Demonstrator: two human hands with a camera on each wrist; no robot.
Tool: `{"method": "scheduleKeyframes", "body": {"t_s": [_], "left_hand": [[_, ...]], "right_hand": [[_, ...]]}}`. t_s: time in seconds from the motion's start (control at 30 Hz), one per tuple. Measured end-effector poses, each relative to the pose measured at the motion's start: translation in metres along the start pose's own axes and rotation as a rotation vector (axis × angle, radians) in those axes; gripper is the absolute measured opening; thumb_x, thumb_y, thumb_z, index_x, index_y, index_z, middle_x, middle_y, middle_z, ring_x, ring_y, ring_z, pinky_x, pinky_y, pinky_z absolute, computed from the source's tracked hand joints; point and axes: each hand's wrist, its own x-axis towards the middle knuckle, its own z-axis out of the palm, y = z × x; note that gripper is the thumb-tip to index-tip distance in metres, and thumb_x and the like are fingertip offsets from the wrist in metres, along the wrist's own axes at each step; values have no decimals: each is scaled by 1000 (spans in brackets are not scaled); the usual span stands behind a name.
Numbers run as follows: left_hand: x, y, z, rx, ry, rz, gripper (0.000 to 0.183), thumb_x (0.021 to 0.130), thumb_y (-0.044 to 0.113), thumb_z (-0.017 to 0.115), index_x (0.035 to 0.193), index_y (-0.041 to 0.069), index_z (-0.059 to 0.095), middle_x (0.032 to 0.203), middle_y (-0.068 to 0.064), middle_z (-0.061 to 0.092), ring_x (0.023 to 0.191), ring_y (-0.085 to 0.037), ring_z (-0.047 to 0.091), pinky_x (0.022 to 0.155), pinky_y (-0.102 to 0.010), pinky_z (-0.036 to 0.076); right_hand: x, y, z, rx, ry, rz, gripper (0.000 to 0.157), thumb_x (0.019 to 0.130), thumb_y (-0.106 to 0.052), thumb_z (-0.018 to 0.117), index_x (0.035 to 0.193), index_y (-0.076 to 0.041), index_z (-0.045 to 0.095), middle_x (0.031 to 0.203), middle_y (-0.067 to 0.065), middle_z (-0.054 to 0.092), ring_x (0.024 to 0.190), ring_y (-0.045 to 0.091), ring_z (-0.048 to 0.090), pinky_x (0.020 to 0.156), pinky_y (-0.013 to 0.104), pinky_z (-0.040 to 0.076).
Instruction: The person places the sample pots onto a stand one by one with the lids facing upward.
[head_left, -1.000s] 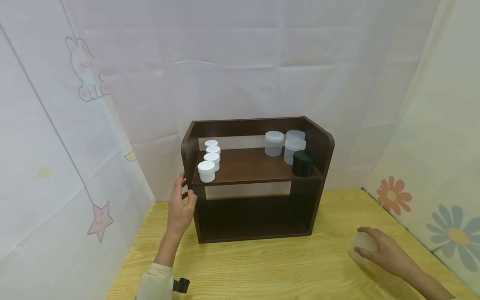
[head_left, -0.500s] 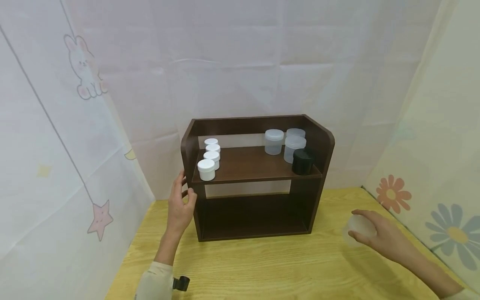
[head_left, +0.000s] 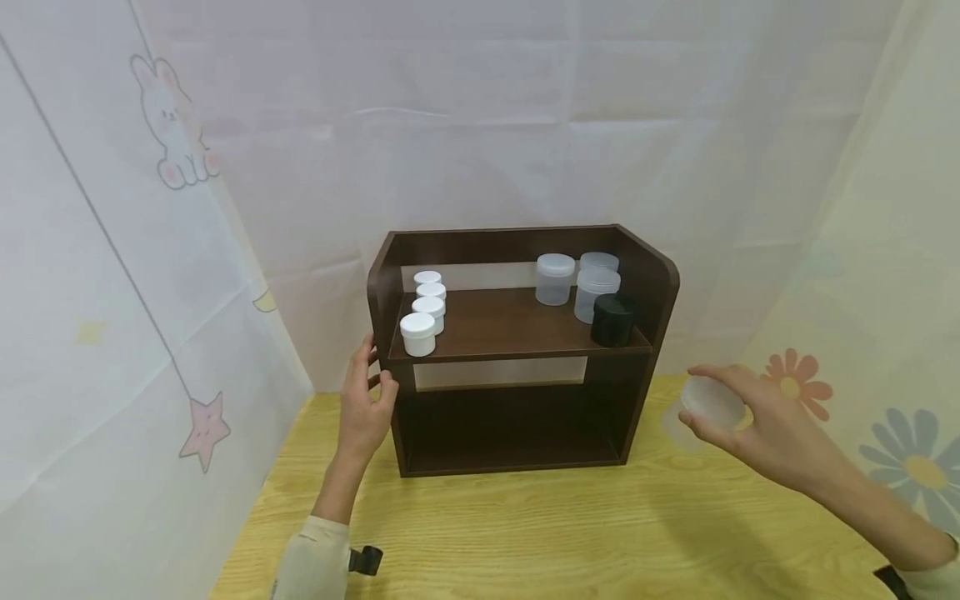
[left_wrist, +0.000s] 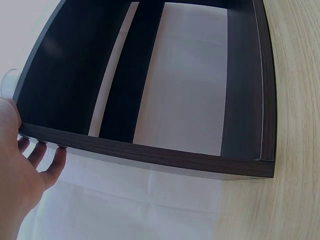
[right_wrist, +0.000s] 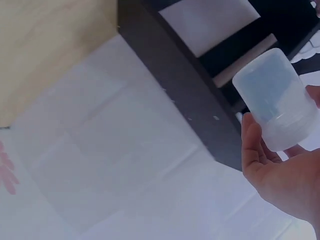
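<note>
My right hand (head_left: pixel 776 429) grips a frosted clear plastic jar (head_left: pixel 712 402) by its lid, thumb on one side and fingers on the other. In the right wrist view the jar (right_wrist: pixel 275 95) overlaps the shelf behind it. My left hand (head_left: pixel 365 414) holds the left side panel of a dark brown two-tier shelf (head_left: pixel 517 353); the left wrist view shows thumb and fingers (left_wrist: pixel 56 165) on either side of the panel's edge. On the upper tier, several small white jars (head_left: pixel 417 335) line the left, while clear jars (head_left: pixel 554 280) and a black jar (head_left: pixel 612 321) stand at the right.
The shelf stands on a yellow wood-grain table (head_left: pixel 525 533). A pale cloth wall (head_left: pixel 480 125) hangs close behind it, with patterned cloth on both sides. The right side carries flower prints (head_left: pixel 799 385).
My right hand has lifted the clear jar from the table and moved it up and leftward toward the shelf. The left hand has stayed at the side panel. The head view has shifted slightly.
</note>
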Motion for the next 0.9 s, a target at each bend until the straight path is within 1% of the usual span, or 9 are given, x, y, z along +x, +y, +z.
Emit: {"method": "scheduleKeyframes", "body": {"t_s": [0.1, 0.17, 0.33, 0.4, 0.47, 0.6, 0.7, 0.83, 0.9], "left_hand": [[0, 12, -1, -2, -3, 3, 65, 93, -10, 48, 156, 1, 35, 151, -18, 44, 130, -40, 48, 92, -62, 48], [1, 15, -2, 2, -5, 2, 65, 94, -8, 48, 157, 1, 34, 151, -18, 43, 130, -40, 47, 92, -62, 48], [2, 19, -1, -14, -3, 24, 64, 92, -12, 49, 154, -4, 36, 149, -21, 45, 129, -40, 48, 91, -61, 49], [3, 20, -1, -17, -1, 40, 64, 91, -15, 49, 153, -5, 37, 148, -22, 46, 128, -40, 50, 90, -60, 50], [4, 21, 1, -15, 0, 54, 64, 91, -16, 50, 152, -6, 38, 146, -22, 47, 126, -40, 51, 88, -60, 51], [3, 21, 4, -7, -12, 59, 64, 91, -17, 51, 153, -5, 38, 145, -22, 49, 125, -40, 53, 87, -58, 53], [2, 6, 7, -9, -21, 45, 66, 91, -16, 51, 154, -2, 37, 147, -21, 48, 126, -41, 51, 88, -59, 52], [-1, -20, 5, -7, -11, 31, 68, 93, -12, 52, 157, 5, 36, 150, -15, 46, 128, -37, 51, 88, -59, 52], [-1, -22, 2, 3, -6, 36, 68, 93, -10, 52, 157, 8, 36, 150, -13, 46, 128, -35, 51, 88, -58, 52]], "right_hand": [[14, -14, -4, -4, 30, -19, 57, 75, -16, 91, 128, -14, 68, 120, 3, 67, 90, 16, 58, 58, 16, 47], [25, -23, -5, -15, 38, -23, 57, 77, -19, 90, 130, -17, 68, 122, 2, 66, 92, 15, 57, 59, 17, 47], [53, -45, -5, 45, 19, -3, 54, 82, -23, 87, 132, -18, 66, 122, 1, 66, 93, 16, 57, 60, 25, 49], [63, -53, -2, 71, 8, 15, 55, 83, -25, 86, 133, -18, 65, 120, 2, 66, 90, 18, 58, 59, 28, 51], [71, -60, 2, 86, 4, 21, 56, 84, -27, 85, 134, -18, 63, 117, 2, 66, 86, 18, 59, 58, 28, 50], [85, -68, 12, 95, 10, -11, 56, 84, -29, 84, 132, -15, 59, 113, 2, 67, 77, 14, 59, 56, 28, 50], [98, -70, 20, 106, -8, -50, 55, 86, -30, 82, 131, -11, 57, 116, 5, 66, 78, 14, 60, 58, 30, 51], [124, -73, 35, 138, -61, -96, 52, 88, -30, 81, 130, -8, 58, 114, 8, 65, 82, 19, 61, 60, 34, 54], [137, -73, 42, 147, -93, -118, 52, 89, -30, 80, 130, -6, 59, 114, 9, 65, 84, 21, 62, 61, 36, 54]]}}
